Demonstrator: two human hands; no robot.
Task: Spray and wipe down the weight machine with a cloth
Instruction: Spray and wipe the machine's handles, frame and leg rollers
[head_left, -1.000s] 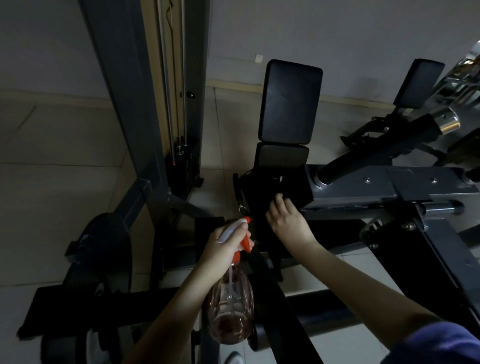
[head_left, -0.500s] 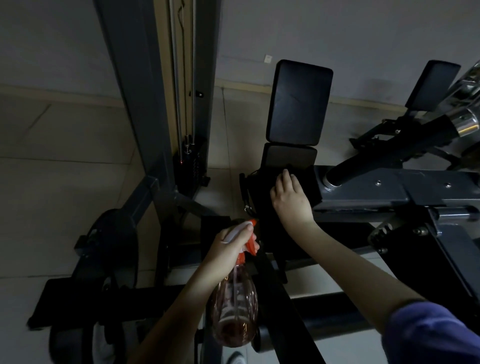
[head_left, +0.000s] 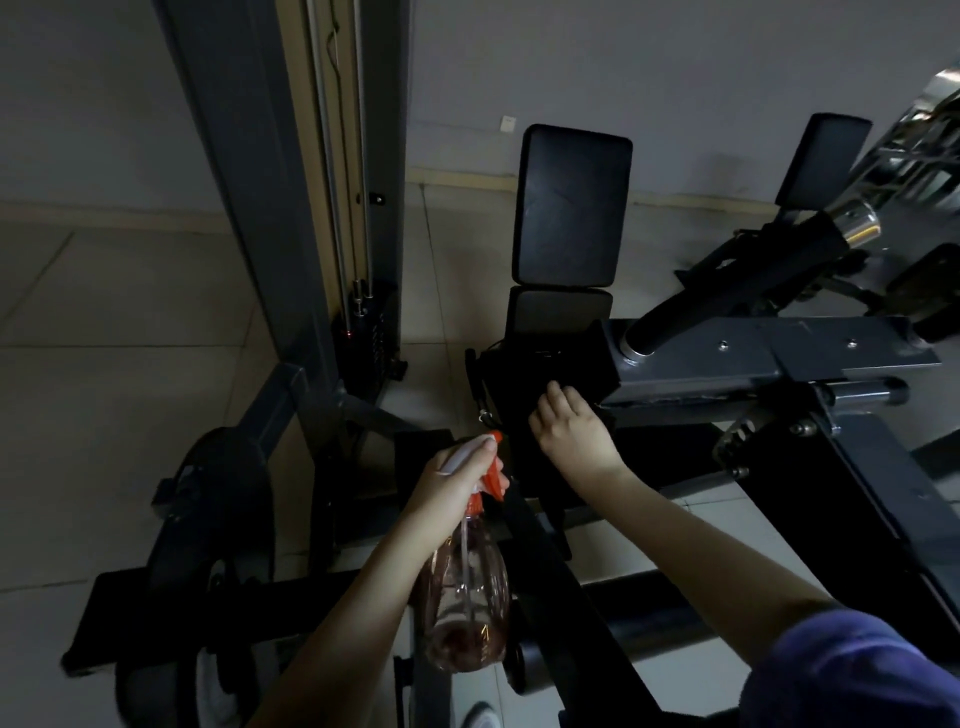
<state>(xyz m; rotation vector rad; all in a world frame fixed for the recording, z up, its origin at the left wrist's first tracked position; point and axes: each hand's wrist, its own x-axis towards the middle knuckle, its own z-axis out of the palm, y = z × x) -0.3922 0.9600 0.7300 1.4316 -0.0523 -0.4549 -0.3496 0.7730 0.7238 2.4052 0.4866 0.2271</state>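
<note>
My left hand grips the neck of a clear spray bottle with an orange trigger and a little pinkish liquid at the bottom, held upright low in the middle. My right hand rests on a black cloth draped over the dark end of the weight machine's grey frame. Its fingers curl over the cloth. Just beyond stands the black back pad. The dim light makes the cloth's edges hard to tell.
A black padded handle with a chrome end rises at the right. The grey weight-stack tower with cables stands at the left, a round weight plate by its foot. Tiled floor lies around; black frame bars cross below my arms.
My right hand slid up the black part of the machine with straight fingers, then came back down with fingers curled. The left hand with the bottle stayed almost still.
</note>
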